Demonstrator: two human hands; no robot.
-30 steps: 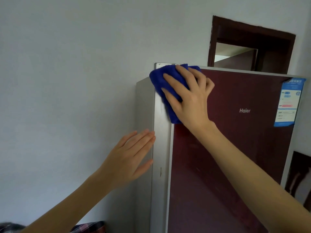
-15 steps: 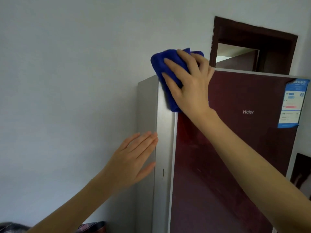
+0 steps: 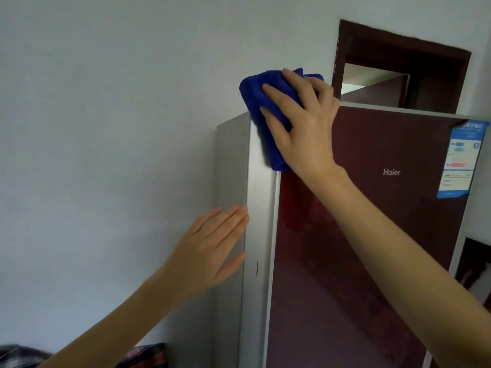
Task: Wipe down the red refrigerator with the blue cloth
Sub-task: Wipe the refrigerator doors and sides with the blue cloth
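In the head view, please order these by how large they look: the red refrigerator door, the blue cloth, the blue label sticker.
1. red refrigerator door
2. blue cloth, partly covered by the right hand
3. blue label sticker, looks close in size to the cloth; order unsure.

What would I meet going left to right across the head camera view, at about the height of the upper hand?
Bare white wall → blue cloth → right hand pressing the cloth → red refrigerator door → blue label at the door's right edge.
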